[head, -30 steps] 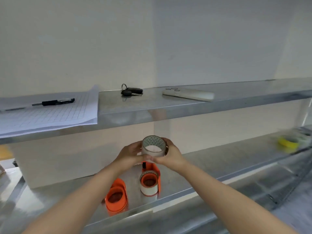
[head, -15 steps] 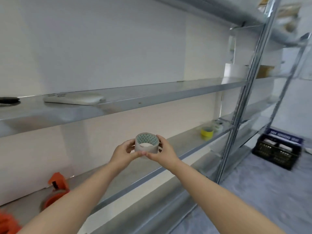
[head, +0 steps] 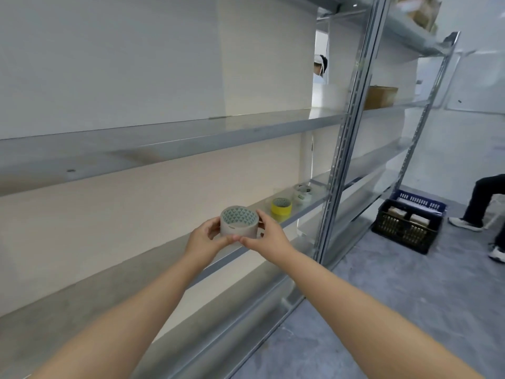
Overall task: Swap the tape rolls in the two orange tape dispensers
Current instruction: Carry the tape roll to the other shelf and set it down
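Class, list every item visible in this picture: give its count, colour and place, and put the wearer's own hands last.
Tape roll: one, pale grey with a green-patterned core, held in front of the shelf.
Yellow tape roll: one, yellow, on the lower shelf.
Whitish tape roll: one, pale, on that shelf beyond the yellow one.
Cardboard box: one, brown, on the middle shelf at right.
Crate: one, black, on the floor at right.
Seated person's legs: dark trousers, white shoes, far right.
Left hand: gripping the roll's left side.
Right hand: gripping its right side.
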`<state>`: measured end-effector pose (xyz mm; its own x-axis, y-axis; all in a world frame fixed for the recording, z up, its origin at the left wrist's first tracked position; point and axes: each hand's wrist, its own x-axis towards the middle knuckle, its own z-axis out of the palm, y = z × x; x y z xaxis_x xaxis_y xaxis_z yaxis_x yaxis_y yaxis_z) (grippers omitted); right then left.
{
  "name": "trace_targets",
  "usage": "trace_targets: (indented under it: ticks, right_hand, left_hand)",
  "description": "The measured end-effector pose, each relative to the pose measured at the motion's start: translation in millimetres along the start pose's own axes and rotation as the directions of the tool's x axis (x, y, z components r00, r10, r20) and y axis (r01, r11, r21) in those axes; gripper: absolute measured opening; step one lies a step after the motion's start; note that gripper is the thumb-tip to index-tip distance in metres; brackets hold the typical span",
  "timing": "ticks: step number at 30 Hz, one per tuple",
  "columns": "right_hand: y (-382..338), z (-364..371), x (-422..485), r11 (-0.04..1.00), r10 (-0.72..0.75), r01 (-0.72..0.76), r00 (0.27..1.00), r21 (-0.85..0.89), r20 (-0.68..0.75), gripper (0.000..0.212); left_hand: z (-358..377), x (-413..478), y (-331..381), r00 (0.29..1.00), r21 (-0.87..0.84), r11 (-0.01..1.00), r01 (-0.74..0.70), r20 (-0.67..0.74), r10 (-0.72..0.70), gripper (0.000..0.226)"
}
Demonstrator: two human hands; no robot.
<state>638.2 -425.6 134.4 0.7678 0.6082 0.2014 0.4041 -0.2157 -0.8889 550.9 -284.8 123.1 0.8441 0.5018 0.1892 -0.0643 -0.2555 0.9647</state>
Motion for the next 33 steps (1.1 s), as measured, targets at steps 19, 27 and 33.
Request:
trace_targets:
  ticks: [19,27,33]
  right_hand:
    - [163,-48,214,0.985,0.048,0.005,0.954,-0.174,0.297,0.061]
    - [223,-33,263,0.991,0.053,0.006,0.898,-0.131,0.438,0.059]
    - [251,-22,282,0.984,0.065,0.022,0.878,-0.176,0.474,0.066]
  left_hand:
    - [105,198,-118,0.976,0.200,0.956,0.214,-0.095,-0.199,0.072]
    - [140,227,-157,0.899,0.207,0.894,0.398,-0.284,-0.335,0.058]
    - [157,241,-167,0.863,0.269,0.842,0.468,-0.345,-0.370,0.057]
